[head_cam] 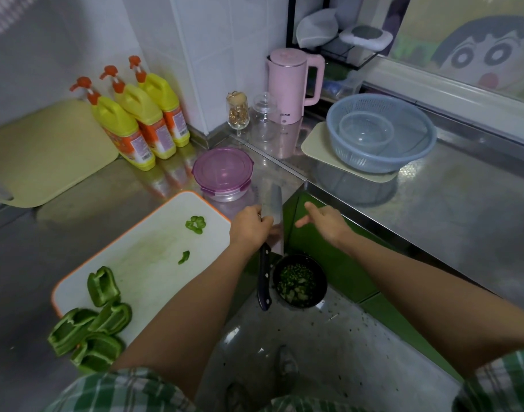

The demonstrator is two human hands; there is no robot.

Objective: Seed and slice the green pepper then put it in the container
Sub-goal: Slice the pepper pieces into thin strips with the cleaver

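Observation:
Several large green pepper pieces (89,325) lie at the near left corner of the white, orange-edged cutting board (153,251). Two small pepper bits (195,224) sit further along the board. My left hand (248,227) grips a knife (271,206) where blade meets black handle, holding it off the board's right edge with the blade pointing away. My right hand (323,221) hovers just right of the blade, fingers loosely extended and holding nothing. A round container with a purple lid (222,173) stands shut behind the board.
A black bin (299,281) with green scraps stands on the floor below the hands. Three yellow bottles (141,120), a pink kettle (293,84), two glasses and a blue colander (379,135) on a mat line the steel counter. A pale green board (40,153) lies far left.

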